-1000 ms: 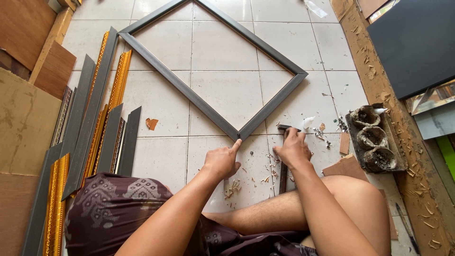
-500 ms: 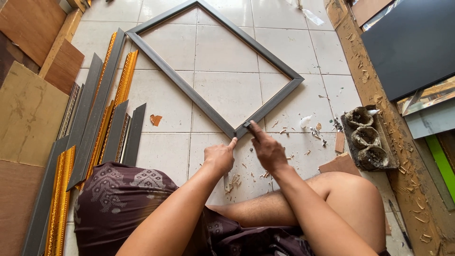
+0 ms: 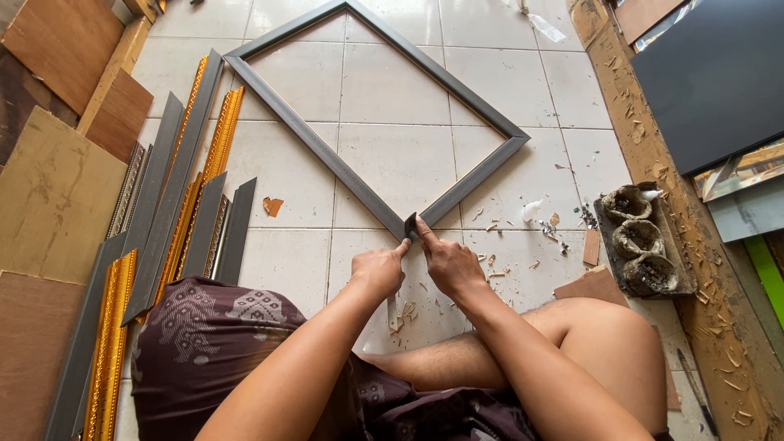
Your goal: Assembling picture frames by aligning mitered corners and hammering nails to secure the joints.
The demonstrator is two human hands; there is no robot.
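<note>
A large grey picture frame (image 3: 310, 139) lies flat on the white tiled floor, turned like a diamond. Its near corner (image 3: 410, 224) points toward me. My left hand (image 3: 378, 269) pinches that corner from the left with its fingertips. My right hand (image 3: 447, 260) presses on the same corner from the right, index finger stretched along the frame's edge. Both hands touch the frame at the joint. A thin pale tool (image 3: 393, 312) lies on the floor just under my hands. Wood chips are scattered around the corner.
Grey and gold moulding strips (image 3: 175, 204) lie on the floor at left, beside brown boards (image 3: 49, 196). A small tray with three crusted cups (image 3: 641, 241) sits at right by a wooden beam (image 3: 678, 212). My bent leg (image 3: 588, 351) lies across the foreground.
My right hand left the tool on the floor at right and moved up-left to the frame's near corner. My left hand also shifted up to the corner.
</note>
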